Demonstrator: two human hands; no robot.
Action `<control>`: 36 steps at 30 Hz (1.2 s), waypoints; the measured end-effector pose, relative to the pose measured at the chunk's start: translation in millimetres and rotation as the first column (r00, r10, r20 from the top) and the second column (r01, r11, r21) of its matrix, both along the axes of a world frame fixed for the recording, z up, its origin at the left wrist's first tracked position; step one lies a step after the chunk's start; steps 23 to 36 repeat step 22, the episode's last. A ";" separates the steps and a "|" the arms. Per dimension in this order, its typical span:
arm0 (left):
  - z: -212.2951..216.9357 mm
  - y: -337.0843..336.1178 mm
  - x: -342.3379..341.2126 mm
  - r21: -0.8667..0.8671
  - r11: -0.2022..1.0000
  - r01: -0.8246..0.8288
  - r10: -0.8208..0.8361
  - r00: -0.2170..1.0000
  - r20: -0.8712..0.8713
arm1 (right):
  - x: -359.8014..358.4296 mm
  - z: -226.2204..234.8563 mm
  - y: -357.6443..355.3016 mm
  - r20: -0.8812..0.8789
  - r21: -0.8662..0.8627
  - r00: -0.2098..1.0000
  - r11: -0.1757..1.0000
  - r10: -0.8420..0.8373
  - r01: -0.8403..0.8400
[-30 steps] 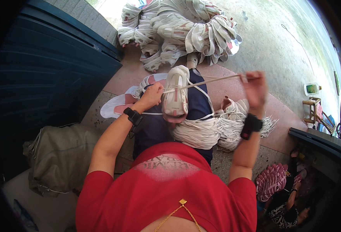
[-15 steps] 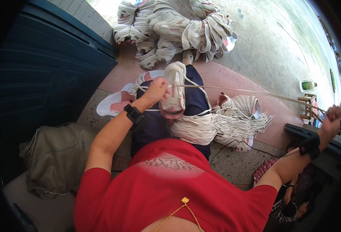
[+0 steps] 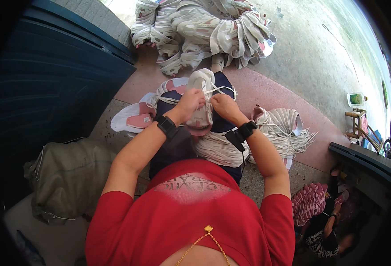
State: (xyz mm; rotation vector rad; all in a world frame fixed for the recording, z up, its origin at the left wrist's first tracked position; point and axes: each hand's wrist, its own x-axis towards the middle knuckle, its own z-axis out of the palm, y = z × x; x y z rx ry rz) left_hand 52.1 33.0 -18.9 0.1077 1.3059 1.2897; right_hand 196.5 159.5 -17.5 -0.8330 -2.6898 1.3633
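Observation:
On my lap lies a white and pink shoe upper (image 3: 201,119), its toe pointing away from me. My left hand (image 3: 191,104), fingers curled, pinches the lace at the upper's lacing area. Close beside it, my right hand (image 3: 224,106) is closed on the white shoelace (image 3: 217,89), which loops across the upper. The exact fingertip grip is partly hidden. A thick bundle of white laces (image 3: 220,150) lies across my thigh below the right hand. White and pink uppers (image 3: 138,117) rest at my left knee.
A large heap of shoe uppers (image 3: 195,26) lies on the floor ahead. More laced uppers (image 3: 277,124) sit to the right. A stuffed sack (image 3: 71,177) and a dark blue door (image 3: 58,84) are at left. Another person (image 3: 326,230) sits at lower right beside a wooden stool (image 3: 358,122).
My right hand has come in from far right, where it held the lace stretched out, to the upper beside my left hand. The left hand has shifted slightly right.

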 end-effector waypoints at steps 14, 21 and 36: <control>5.8 -3.1 2.8 -0.025 1.000 -0.002 0.002 1.000 0.003 | -14.4 -16.8 14.7 0.019 0.184 0.995 0.978 0.094 -0.096; 2.7 -4.7 3.5 -0.014 1.000 0.004 -0.005 1.000 -0.017 | -29.7 -25.1 10.0 0.150 0.375 0.973 0.901 0.176 -0.220; 0.7 -5.7 3.6 -0.006 1.000 0.009 -0.010 1.000 -0.028 | -29.6 -25.1 10.1 0.151 0.375 0.973 0.900 0.176 -0.221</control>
